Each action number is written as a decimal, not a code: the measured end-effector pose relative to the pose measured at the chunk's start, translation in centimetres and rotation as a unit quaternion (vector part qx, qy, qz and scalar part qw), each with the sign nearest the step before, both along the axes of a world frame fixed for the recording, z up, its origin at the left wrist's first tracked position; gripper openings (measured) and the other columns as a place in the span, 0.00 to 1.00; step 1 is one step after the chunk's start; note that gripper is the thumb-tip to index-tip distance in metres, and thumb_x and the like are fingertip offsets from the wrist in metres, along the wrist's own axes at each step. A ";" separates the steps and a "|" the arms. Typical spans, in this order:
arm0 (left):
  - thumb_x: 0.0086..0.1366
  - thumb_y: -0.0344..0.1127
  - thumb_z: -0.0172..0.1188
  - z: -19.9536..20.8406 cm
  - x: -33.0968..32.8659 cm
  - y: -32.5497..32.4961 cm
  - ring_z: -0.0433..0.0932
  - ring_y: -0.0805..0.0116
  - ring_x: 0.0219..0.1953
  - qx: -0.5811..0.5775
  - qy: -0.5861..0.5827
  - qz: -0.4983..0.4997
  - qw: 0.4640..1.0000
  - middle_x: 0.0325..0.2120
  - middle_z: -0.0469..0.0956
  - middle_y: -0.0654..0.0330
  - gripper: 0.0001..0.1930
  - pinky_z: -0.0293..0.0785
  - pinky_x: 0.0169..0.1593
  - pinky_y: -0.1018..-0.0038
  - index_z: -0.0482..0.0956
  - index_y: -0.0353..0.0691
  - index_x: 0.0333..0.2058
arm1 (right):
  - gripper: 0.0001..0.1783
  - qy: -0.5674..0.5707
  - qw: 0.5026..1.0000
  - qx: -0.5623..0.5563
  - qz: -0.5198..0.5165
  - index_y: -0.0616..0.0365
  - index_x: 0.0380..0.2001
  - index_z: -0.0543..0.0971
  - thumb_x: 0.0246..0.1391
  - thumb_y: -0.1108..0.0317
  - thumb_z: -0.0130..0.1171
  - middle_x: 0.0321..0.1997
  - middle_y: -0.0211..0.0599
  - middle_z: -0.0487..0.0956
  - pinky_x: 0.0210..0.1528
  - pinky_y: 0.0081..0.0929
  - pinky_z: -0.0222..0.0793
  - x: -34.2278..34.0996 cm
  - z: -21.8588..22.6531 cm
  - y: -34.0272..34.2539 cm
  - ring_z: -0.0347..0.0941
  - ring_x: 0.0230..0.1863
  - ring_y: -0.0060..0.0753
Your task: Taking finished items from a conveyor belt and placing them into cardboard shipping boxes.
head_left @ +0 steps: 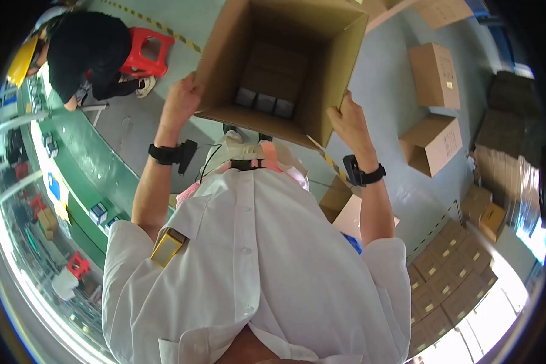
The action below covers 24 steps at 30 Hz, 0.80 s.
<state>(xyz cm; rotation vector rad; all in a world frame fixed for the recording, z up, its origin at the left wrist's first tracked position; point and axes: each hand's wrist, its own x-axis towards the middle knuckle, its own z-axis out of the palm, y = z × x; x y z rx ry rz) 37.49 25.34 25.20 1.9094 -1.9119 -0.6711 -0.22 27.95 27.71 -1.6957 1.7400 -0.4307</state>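
Straight ahead of my body is a tall open cardboard box [333, 79], its mouth facing me. Deep inside it, three small silvery-grey blocks [265, 102] sit in a row by the near wall, with a brown surface beside them. My left hand [185, 97] is closed on the box's left edge near the front corner. On the right edge, my right hand [349, 121] grips the cardboard with the thumb up. The fingers of both hands are partly hidden by the box walls. Each of my wrists wears a black strap with a small device.
On the left runs a green workbench [82, 155] with small boxes [98, 212]. A person in a yellow helmet [23, 60] bends there beside a red stool [148, 51]. Open cartons [432, 145] stand on the floor at right, with stacked cartons [449, 267] farther back.
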 end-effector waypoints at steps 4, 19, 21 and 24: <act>0.58 0.36 0.54 -0.2 -0.8 1.4 0.75 0.39 0.35 -0.002 -0.001 0.021 1.000 0.28 0.75 0.38 0.15 0.70 0.37 0.57 0.73 0.32 0.40 | 0.19 -0.026 0.999 0.031 0.009 0.69 0.45 0.65 0.52 0.68 0.48 0.24 0.56 0.76 0.27 0.37 0.73 -0.4 -0.8 -0.9 0.77 0.25 0.50; 0.59 0.51 0.59 -0.1 0.7 -0.7 0.78 0.47 0.41 0.048 0.051 0.085 0.994 0.38 0.79 0.46 0.29 0.72 0.45 0.59 0.69 0.39 0.53 | 0.40 0.001 0.999 0.043 -0.024 0.65 0.61 0.58 0.56 0.48 0.58 0.23 0.34 0.72 0.23 0.22 0.72 1.5 1.9 -3.0 0.69 0.22 0.23; 0.59 0.54 0.60 -0.2 1.1 -0.4 0.78 0.48 0.42 0.040 0.081 0.092 0.992 0.40 0.79 0.47 0.31 0.73 0.46 0.60 0.67 0.39 0.55 | 0.40 0.015 0.999 0.025 -0.024 0.64 0.62 0.57 0.56 0.48 0.58 0.22 0.33 0.71 0.23 0.22 0.72 1.3 2.7 -3.1 0.68 0.22 0.22; 0.57 0.56 0.61 0.3 0.8 0.1 0.77 0.47 0.45 0.035 0.126 0.074 0.989 0.49 0.74 0.45 0.36 0.72 0.48 0.61 0.65 0.38 0.57 | 0.42 0.040 0.998 -0.005 -0.038 0.62 0.64 0.54 0.57 0.49 0.58 0.21 0.32 0.69 0.23 0.21 0.71 1.1 3.6 -2.9 0.66 0.23 0.21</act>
